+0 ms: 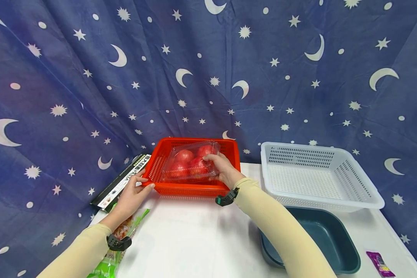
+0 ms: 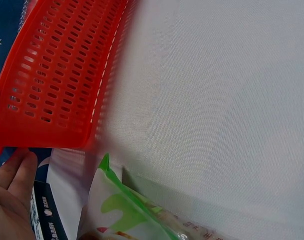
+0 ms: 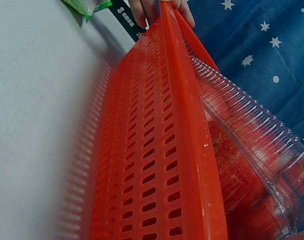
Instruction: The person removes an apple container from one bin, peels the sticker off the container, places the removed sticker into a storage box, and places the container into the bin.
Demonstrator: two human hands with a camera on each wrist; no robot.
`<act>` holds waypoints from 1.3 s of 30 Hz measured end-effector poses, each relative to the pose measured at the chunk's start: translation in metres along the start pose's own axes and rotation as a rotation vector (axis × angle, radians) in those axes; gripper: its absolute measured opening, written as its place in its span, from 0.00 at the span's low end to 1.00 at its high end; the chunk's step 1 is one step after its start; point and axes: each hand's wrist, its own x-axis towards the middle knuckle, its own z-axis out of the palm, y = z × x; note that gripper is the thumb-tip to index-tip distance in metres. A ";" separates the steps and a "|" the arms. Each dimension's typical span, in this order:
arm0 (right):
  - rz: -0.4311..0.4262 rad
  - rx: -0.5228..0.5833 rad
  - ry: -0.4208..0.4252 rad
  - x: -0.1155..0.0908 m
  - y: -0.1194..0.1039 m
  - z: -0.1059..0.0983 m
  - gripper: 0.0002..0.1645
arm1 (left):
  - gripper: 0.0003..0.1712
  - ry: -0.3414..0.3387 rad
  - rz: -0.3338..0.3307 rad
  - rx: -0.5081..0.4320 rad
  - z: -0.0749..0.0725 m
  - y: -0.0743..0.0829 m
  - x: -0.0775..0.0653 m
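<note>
A clear plastic clamshell box [image 1: 173,178] of red apples [image 1: 185,156] sits tilted within the red plastic basket [image 1: 191,187]. My right hand [image 1: 226,170] grips the box at its right end, thumb on top of the lid. At the basket's front left corner, my left hand [image 1: 130,197] holds the rim, its thumb toward the front side and its fingers round the corner. In the right wrist view the box's ridged edge [image 3: 241,100] rises behind the basket's front rim [image 3: 184,115].
A black and white pasta box [image 1: 119,185] leans left of the basket. A green food packet [image 1: 105,268] lies under my left forearm. To the right stand a white basket [image 1: 300,179] and a dark teal tub [image 1: 328,235], partly behind my right sleeve. A purple packet [image 1: 380,264] lies far right.
</note>
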 end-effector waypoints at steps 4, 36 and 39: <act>0.003 -0.004 -0.009 -0.001 0.000 0.000 0.46 | 0.28 0.000 -0.003 0.000 0.000 0.000 0.000; 0.091 -0.082 0.075 0.008 0.004 -0.015 0.36 | 0.24 -0.003 0.025 -0.070 0.000 0.040 -0.014; 0.096 -0.085 0.084 0.008 0.004 -0.016 0.35 | 0.24 0.000 0.029 -0.072 0.000 0.038 -0.014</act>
